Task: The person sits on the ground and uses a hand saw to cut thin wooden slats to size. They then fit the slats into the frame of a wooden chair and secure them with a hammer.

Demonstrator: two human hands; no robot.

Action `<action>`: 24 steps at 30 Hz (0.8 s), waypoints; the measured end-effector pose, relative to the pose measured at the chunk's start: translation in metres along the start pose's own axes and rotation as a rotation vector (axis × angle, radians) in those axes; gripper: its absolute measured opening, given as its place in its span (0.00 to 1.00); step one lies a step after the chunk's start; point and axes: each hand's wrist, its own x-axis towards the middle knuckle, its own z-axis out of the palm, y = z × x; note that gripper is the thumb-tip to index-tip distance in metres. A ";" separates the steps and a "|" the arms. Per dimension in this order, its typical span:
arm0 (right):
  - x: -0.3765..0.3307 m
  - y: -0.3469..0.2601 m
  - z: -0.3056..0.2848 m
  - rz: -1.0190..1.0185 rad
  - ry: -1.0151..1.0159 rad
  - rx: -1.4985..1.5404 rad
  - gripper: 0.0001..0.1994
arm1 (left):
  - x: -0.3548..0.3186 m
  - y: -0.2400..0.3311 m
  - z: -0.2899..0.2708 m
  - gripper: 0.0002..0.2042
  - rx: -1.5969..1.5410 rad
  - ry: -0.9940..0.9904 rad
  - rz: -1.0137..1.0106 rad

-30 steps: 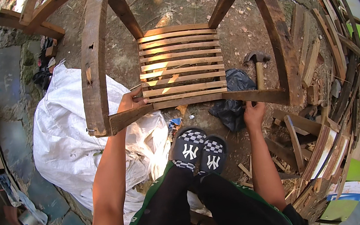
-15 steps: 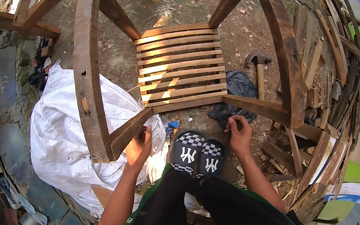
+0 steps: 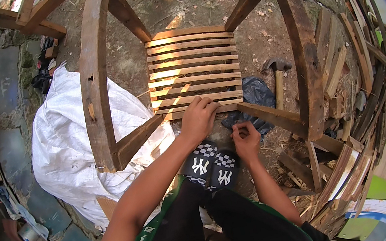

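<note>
A wooden chair frame stands before me with a slatted seat between its posts. My left hand reaches across to the seat's near rail. Its fingers are bent together against the rail and the last slat, and their tips are hidden. Beside it, lower and to the right, my right hand is closed in a pinch, knuckles up. Whatever those fingers hold, if anything, is too small to make out. Both hands are above my dark checkered slides, just short of the frame.
A hammer lies right of the seat, next to a black plastic bag. A big white sack fills the left side. Wood scraps are piled at the right. Thick dark posts rise either side of the seat.
My left hand has moved right and forward from the left side of the frame onto the near rail. My right hand has shifted slightly left, its fingers still pinched.
</note>
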 end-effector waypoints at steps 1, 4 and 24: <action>0.000 -0.001 -0.003 0.056 0.062 0.078 0.07 | 0.004 -0.002 0.006 0.09 0.007 -0.010 -0.006; 0.013 -0.007 -0.022 0.137 0.187 0.302 0.05 | 0.010 -0.010 0.020 0.11 0.053 -0.040 -0.009; 0.164 -0.003 -0.043 -0.288 0.220 -0.385 0.09 | 0.010 -0.021 0.027 0.12 0.189 -0.105 0.095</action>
